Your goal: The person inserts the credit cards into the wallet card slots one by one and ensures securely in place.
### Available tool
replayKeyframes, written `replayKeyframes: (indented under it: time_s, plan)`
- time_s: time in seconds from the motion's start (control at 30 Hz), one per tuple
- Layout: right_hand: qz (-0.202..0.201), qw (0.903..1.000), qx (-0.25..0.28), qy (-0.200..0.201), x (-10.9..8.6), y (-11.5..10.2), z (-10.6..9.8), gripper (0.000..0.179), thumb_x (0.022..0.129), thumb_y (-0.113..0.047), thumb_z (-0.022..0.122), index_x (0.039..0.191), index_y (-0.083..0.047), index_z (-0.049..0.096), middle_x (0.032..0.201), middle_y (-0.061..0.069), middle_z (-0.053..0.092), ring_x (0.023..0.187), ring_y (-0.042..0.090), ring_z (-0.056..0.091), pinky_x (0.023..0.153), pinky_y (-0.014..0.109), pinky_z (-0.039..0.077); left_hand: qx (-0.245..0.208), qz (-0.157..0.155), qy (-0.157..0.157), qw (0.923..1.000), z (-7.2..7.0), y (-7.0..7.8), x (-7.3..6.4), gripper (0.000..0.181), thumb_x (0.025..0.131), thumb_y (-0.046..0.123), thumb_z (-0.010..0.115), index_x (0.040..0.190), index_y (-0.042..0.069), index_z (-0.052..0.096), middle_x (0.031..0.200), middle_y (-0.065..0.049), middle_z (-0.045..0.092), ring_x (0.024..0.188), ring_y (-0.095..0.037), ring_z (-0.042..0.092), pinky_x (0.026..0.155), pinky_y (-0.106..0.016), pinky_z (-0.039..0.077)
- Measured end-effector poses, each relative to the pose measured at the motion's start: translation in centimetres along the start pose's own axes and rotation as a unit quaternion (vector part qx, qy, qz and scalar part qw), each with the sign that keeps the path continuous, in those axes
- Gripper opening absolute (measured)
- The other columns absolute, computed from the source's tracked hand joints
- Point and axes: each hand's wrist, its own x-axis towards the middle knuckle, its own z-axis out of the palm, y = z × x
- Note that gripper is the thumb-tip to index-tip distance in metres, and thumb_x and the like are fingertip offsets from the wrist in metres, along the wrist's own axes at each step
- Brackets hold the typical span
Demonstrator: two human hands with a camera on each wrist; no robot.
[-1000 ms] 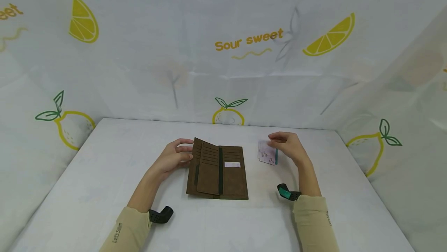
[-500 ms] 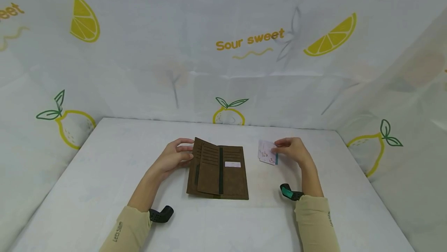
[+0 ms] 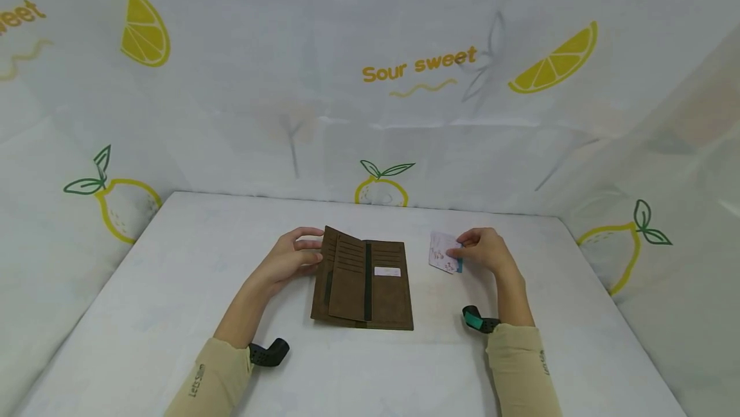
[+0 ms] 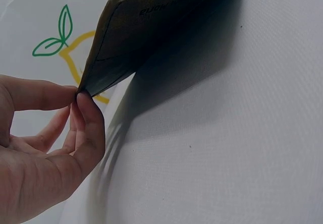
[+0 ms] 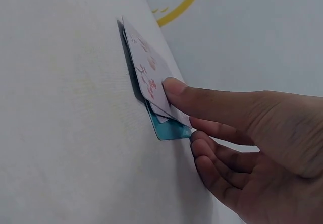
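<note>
A brown long wallet (image 3: pixel 390 301) lies opened out on the table, its left flap raised at a slant. My left hand (image 3: pixel 291 256) pinches that flap's outer edge between thumb and fingers, as the left wrist view shows. A white card (image 3: pixel 387 272) shows in a slot on the wallet's right side. Right of the wallet is a small stack of cards, the top one a pale card (image 5: pixel 146 67) with pink blossoms, a teal card (image 5: pixel 169 130) poking out below. With thumb on its face and fingertips at its edge, my right hand (image 3: pixel 485 248) pinches the blossom card.
The white table (image 3: pixel 231 224) ends at a lemon-print cloth (image 3: pixel 260 83) behind and at both sides. Black wrist devices (image 3: pixel 270 353) sit on both wrists, and the sleeves are beige.
My right thumb and fingers have slid to the cards' right edge and now pinch the top one, which has shifted slightly. The left hand keeps its hold on the wallet flap.
</note>
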Motion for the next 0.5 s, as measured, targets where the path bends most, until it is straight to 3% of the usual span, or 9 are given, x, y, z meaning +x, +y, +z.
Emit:
replayKeyframes:
  time_s: [0.1, 0.33, 0.5]
  plan:
    - [0.001, 0.9999, -0.001, -0.01, -0.08, -0.15, -0.12, 0.048, 0.091, -0.025, 0.088, 0.12, 0.008, 0.069, 0.106, 0.017, 0.07, 0.097, 0.027, 0.06, 0.081, 0.03, 0.049, -0.001, -0.001, 0.001, 1.0, 0.02, 0.07, -0.01, 0.057, 0.1, -0.004, 0.062, 0.155, 0.004, 0.049, 0.139, -0.019, 0.063, 0.1, -0.015, 0.067, 0.089, -0.028, 0.06]
    - [0.001, 0.9999, -0.012, -0.007, -0.09, -0.26, 0.08, 0.032, 0.096, -0.021, 0.081, 0.11, 0.005, 0.071, 0.104, 0.017, 0.071, 0.098, 0.028, 0.062, 0.085, 0.035, 0.051, -0.001, -0.002, 0.002, 1.0, 0.07, 0.04, 0.03, 0.057, 0.1, -0.005, 0.062, 0.155, 0.004, 0.049, 0.138, -0.019, 0.063, 0.1, -0.014, 0.066, 0.088, -0.028, 0.06]
    - [0.019, 0.9991, -0.032, -0.018, -0.29, -0.41, -0.13, 0.059, 0.092, -0.034, 0.087, 0.127, 0.008, 0.065, 0.12, 0.023, 0.067, 0.107, 0.033, 0.062, 0.091, 0.042, 0.054, -0.001, -0.003, 0.002, 1.0, 0.07, -0.07, 0.06, 0.057, 0.1, -0.004, 0.062, 0.155, 0.004, 0.048, 0.138, -0.018, 0.063, 0.1, -0.014, 0.066, 0.089, -0.029, 0.06]
